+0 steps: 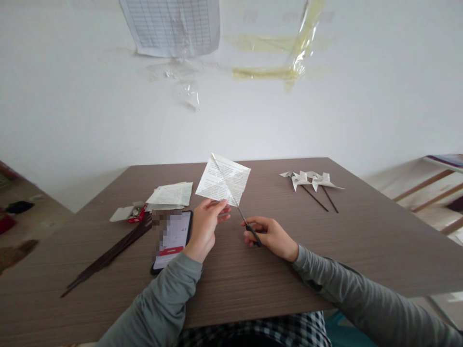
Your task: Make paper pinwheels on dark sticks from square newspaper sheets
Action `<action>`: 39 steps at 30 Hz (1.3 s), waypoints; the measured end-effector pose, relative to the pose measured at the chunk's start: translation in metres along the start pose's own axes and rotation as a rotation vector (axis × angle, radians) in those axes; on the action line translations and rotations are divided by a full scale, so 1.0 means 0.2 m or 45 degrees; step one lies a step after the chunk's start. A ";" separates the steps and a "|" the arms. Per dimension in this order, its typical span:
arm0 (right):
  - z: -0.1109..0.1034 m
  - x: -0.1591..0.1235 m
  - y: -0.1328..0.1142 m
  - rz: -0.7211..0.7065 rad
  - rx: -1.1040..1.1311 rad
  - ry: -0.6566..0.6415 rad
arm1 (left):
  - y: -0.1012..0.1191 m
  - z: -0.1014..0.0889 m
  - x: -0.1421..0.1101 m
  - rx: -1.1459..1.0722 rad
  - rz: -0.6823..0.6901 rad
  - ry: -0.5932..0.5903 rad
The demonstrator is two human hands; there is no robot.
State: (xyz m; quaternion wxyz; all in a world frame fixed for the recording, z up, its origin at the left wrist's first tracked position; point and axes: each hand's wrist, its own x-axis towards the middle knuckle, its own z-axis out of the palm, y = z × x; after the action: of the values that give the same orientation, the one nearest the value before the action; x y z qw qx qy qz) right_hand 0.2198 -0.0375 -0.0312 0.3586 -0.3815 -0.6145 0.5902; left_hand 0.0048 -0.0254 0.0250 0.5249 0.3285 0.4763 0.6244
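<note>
My left hand (206,226) pinches the lower corner of a square of printed paper (223,180) and holds it upright above the wooden table (361,236). My right hand (269,236) grips black-handled scissors (238,209). Their long blades run up along the paper's diagonal crease, tip near the top corner. Both sleeves are grey-green.
A phone (173,240) lies under my left wrist. A bundle of dark thin sticks (112,253) lies at the left, beside a small box of pins (135,212) and a stack of printed sheets (170,195). Two paper pinwheels on sticks (311,183) lie at the far right.
</note>
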 end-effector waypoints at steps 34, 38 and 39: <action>-0.01 0.00 0.00 -0.010 -0.009 -0.017 | 0.01 0.00 0.00 0.022 0.012 0.000; -0.01 0.01 0.01 -0.016 0.010 -0.025 | 0.02 0.00 -0.01 0.024 -0.001 -0.009; -0.01 0.01 0.01 -0.017 0.012 -0.026 | 0.02 0.01 -0.01 0.024 -0.006 -0.014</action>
State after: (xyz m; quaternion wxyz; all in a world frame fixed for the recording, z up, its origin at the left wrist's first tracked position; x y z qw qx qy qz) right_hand 0.2210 -0.0355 -0.0331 0.3582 -0.3696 -0.6178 0.5945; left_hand 0.0051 -0.0270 0.0288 0.5259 0.3356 0.4799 0.6169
